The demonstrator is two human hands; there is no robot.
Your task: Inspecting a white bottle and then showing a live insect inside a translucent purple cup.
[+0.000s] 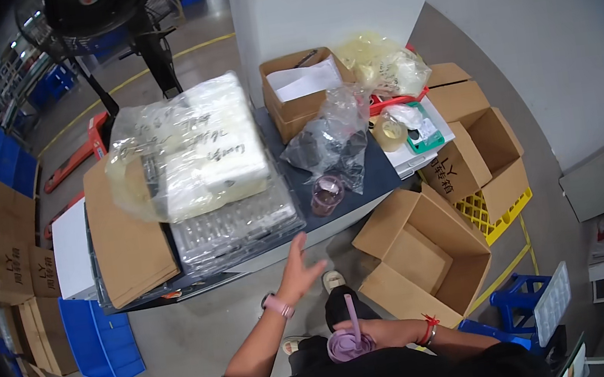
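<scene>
My left hand, a pink-strapped watch at its wrist, reaches out over the floor just short of the dark table. Its fingers are spread and nothing is in them. Close to my body, my right hand is closed round a purple tumbler with a purple straw standing up from it. A clear purplish cup stands at the table's near edge, beyond my left hand. Beside it, on the left, clear plastic trays lie under a plastic-wrapped white stack.
An open cardboard box stands on the floor at right, with another behind it on a yellow crate. Blue stools are at lower right. A blue bin and stacked cartons line the left. A fan stands at the back.
</scene>
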